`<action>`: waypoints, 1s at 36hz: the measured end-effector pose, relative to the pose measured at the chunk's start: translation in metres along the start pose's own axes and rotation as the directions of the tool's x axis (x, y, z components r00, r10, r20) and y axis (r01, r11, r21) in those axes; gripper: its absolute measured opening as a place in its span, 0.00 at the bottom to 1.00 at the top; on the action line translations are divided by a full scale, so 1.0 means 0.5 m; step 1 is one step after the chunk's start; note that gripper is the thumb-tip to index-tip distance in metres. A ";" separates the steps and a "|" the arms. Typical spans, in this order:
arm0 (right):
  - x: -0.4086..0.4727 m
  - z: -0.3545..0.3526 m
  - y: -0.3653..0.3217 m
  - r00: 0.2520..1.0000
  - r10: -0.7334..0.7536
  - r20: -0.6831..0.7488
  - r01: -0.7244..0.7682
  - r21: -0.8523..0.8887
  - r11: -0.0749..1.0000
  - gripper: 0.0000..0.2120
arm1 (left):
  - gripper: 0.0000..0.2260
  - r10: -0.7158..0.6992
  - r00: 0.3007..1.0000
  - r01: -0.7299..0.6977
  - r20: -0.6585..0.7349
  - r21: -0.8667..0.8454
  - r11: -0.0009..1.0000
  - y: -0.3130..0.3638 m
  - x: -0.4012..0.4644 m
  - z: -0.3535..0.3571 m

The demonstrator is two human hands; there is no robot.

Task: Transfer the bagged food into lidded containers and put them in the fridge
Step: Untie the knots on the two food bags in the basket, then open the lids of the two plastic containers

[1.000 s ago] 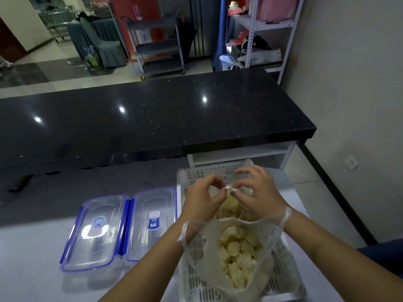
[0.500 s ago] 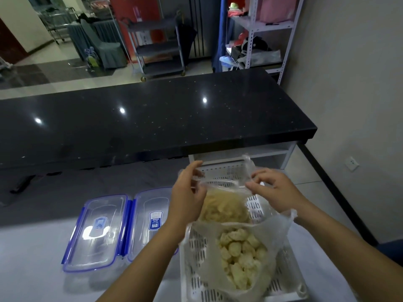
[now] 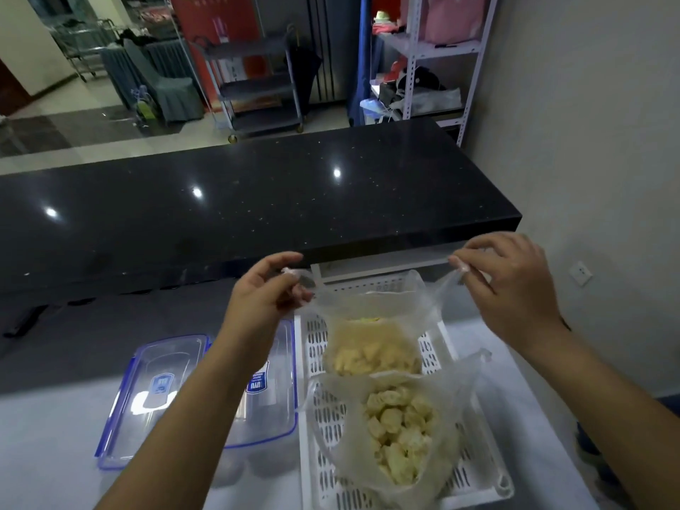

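Note:
Two clear plastic bags of pale yellow food sit in a white slotted basket [image 3: 495,485]. The far bag [image 3: 371,347] has its mouth pulled wide: my left hand [image 3: 265,300] pinches its left handle and my right hand [image 3: 515,288] pinches its right handle, both above the basket. The near bag [image 3: 401,432] lies slumped with chunky pieces showing through. Left of the basket are two clear lidded containers with blue rims, one [image 3: 154,395] further left and one [image 3: 272,403] partly hidden by my left forearm.
Everything rests on a light grey worktop [image 3: 55,454]. A raised black stone counter [image 3: 257,200] runs across behind it. A wall [image 3: 607,141] stands close on the right. Shelving and a cart are far back.
My hands have drawn apart, left going left and right going right and up, stretching the far bag's handles and opening its mouth. One second ago they were close together at the bag's knot.

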State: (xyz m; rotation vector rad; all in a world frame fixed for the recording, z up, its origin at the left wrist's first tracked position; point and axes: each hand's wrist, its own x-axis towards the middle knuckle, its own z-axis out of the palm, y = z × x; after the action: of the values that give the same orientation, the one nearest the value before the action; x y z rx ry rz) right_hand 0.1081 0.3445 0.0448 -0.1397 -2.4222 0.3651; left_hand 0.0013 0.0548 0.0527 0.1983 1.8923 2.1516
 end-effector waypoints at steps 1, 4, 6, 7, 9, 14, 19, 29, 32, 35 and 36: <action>-0.005 0.004 -0.012 0.999 0.029 -0.018 -0.027 0.076 0.997 0.14 | 0.12 -0.004 0.999 0.008 0.047 -0.082 0.997 0.011 -0.004 0.004; -0.011 0.011 -0.046 0.929 0.350 0.123 -0.363 0.500 0.786 0.09 | 0.14 -0.012 0.986 0.032 0.167 -0.116 0.993 0.027 -0.021 0.022; -0.006 0.012 -0.056 0.760 0.494 0.423 -0.617 0.707 0.344 0.09 | 0.17 -0.052 0.975 0.072 0.215 -0.089 0.993 0.020 -0.031 0.030; -0.004 0.010 -0.055 0.687 0.500 0.528 -0.673 0.721 0.163 0.10 | 0.20 -0.068 0.970 0.093 0.233 -0.101 0.990 0.018 -0.035 0.032; -0.001 0.003 -0.049 0.665 0.490 0.564 -0.671 0.739 0.061 0.10 | 0.24 -0.054 0.966 0.102 0.251 -0.181 0.978 0.015 -0.042 0.032; 0.010 -0.028 -0.045 0.728 0.348 0.591 -0.585 0.800 -0.135 0.15 | 0.28 0.084 0.949 0.000 0.302 -0.270 0.963 0.026 -0.059 0.027; 0.049 -0.053 -0.018 0.627 0.173 0.760 -0.608 0.615 -0.502 0.20 | 0.25 -0.051 0.955 0.105 0.294 -0.170 0.980 0.027 -0.043 0.040; 0.134 -0.081 -0.007 0.684 0.140 0.715 -0.597 0.660 -0.456 0.29 | 0.25 0.038 0.966 0.021 0.256 -0.224 0.974 0.097 0.011 0.066; 0.143 -0.064 0.000 0.647 0.188 0.739 -0.627 0.656 -0.420 0.29 | 0.25 -0.005 0.970 0.048 0.242 -0.170 0.984 0.089 0.032 0.074; 0.131 -0.039 0.005 0.583 0.255 0.771 -0.666 0.634 -0.393 0.29 | 0.25 -0.122 0.963 0.142 0.242 -0.068 0.988 0.062 0.041 0.080; 0.124 -0.033 0.006 0.564 0.277 0.778 -0.673 0.628 -0.391 0.29 | 0.24 -0.153 0.962 0.170 0.227 -0.056 0.984 0.053 0.040 0.079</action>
State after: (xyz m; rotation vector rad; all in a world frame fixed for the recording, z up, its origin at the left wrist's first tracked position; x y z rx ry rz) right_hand 0.0712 0.3633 0.0939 -0.5714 -1.3001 2.7458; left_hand -0.0099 0.0953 0.0829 0.2488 1.6417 1.9969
